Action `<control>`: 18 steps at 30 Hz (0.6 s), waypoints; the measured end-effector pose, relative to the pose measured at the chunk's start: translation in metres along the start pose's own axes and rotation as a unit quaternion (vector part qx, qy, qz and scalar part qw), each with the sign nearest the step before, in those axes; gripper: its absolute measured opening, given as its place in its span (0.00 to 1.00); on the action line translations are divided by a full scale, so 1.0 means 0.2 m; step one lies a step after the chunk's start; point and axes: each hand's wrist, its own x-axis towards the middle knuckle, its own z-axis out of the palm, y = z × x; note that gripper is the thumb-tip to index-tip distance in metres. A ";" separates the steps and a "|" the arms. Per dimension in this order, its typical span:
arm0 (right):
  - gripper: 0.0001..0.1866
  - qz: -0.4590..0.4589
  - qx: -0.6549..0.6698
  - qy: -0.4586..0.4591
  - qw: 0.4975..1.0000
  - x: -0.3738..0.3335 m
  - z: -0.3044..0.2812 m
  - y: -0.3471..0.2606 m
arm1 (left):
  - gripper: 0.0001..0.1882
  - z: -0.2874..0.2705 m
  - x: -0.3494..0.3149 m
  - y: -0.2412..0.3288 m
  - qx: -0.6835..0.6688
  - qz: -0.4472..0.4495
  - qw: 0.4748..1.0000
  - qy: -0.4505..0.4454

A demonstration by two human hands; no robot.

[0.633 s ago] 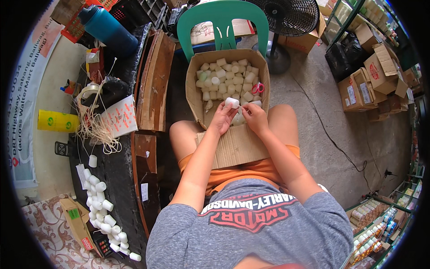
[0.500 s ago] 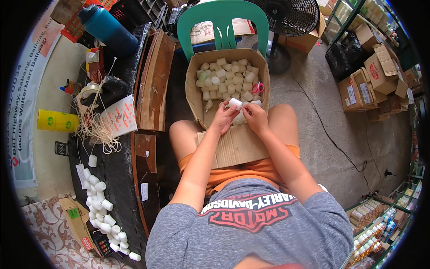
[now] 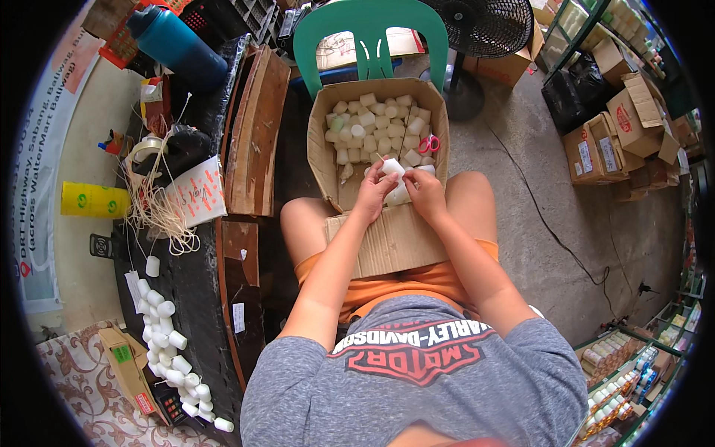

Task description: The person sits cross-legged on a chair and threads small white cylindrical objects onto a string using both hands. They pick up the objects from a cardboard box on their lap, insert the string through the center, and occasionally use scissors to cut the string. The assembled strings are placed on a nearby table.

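My left hand (image 3: 377, 191) is closed around a short white candle (image 3: 393, 168), with a thin pale wick standing out near its far end. My right hand (image 3: 424, 195) meets it from the other side, fingertips pinched at the candle's near right end. What exactly those fingertips grip is too small to make out. Both hands are over the near part of an open cardboard box (image 3: 319, 149) between my knees. Many whitish candles (image 3: 372, 128) fill the box's far part. Pink-handled scissors (image 3: 429, 144) lie on them at the right.
Finished-looking white candles (image 3: 173, 357) are heaped on the black table (image 3: 205, 298) at left, below a bundle of cream string (image 3: 160, 212). A blue bottle (image 3: 179, 48) stands farther back. Beyond the box are a green chair (image 3: 370, 22) and a black fan (image 3: 480, 26). A cable (image 3: 532, 194) crosses the floor.
The candle has turned in my left hand, and its far end now tips up and to the left. My right fingertips have stayed close to its near end.
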 end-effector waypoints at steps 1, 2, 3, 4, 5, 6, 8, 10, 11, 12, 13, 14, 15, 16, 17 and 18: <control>0.08 -0.002 -0.014 0.010 1.000 0.01 -0.01 -0.02 | 0.27 0.01 0.00 -0.01 0.049 0.051 0.997 0.025; 0.08 -0.010 -0.022 0.031 0.999 0.04 -0.03 -0.07 | 0.27 0.04 -0.01 -0.01 0.097 0.102 0.989 0.050; 0.07 -0.018 -0.029 0.053 0.998 0.07 -0.04 -0.13 | 0.28 0.06 -0.01 -0.01 0.145 0.153 0.975 0.076; 0.07 -0.023 -0.038 0.075 0.996 0.07 -0.05 -0.15 | 0.29 0.10 -0.01 -0.01 0.203 0.170 0.962 0.074; 0.08 -0.042 -0.045 0.054 0.997 0.07 -0.05 -0.14 | 0.30 0.13 -0.02 0.00 0.260 0.186 0.945 0.072; 0.08 -0.060 -0.051 0.033 0.996 0.07 -0.05 -0.12 | 0.30 0.16 -0.03 0.00 0.316 0.202 0.925 0.069; 0.09 -0.088 -0.062 0.014 0.994 0.09 -0.06 -0.11 | 0.33 0.16 -0.02 -0.02 0.395 0.215 0.890 0.070; 0.11 -0.109 -0.071 0.017 0.991 0.12 -0.08 -0.12 | 0.32 0.15 -0.01 -0.02 0.444 0.224 0.865 0.065; 0.10 -0.063 0.059 0.009 0.996 0.14 -0.09 -0.12 | 0.30 0.13 0.00 -0.03 0.457 0.234 0.856 0.063; 0.09 -0.016 0.188 0.001 0.982 0.16 -0.10 -0.12 | 0.28 0.11 0.02 -0.04 0.471 0.243 0.846 0.062; 0.08 0.032 0.312 -0.006 0.949 0.18 -0.11 -0.13 | 0.26 0.08 0.03 -0.06 0.484 0.252 0.836 0.058; 0.07 0.040 0.334 -0.011 0.942 0.21 -0.14 -0.17 | 0.24 0.07 0.04 -0.07 0.508 0.244 0.824 0.062; 0.07 0.049 0.356 -0.015 0.933 0.23 -0.16 -0.22 | 0.23 0.05 0.04 -0.08 0.532 0.236 0.811 0.066; 0.07 0.057 0.377 -0.016 0.924 0.26 -0.19 -0.26 | 0.22 0.06 0.04 -0.07 0.557 0.228 0.796 0.068; 0.07 0.042 0.380 -0.026 0.924 0.27 -0.22 -0.28 | 0.15 0.09 0.03 -0.05 0.531 0.258 0.805 0.057; 0.07 0.054 0.403 -0.016 0.913 0.28 -0.22 -0.28 | 0.13 0.09 0.02 -0.05 0.484 0.264 0.834 0.034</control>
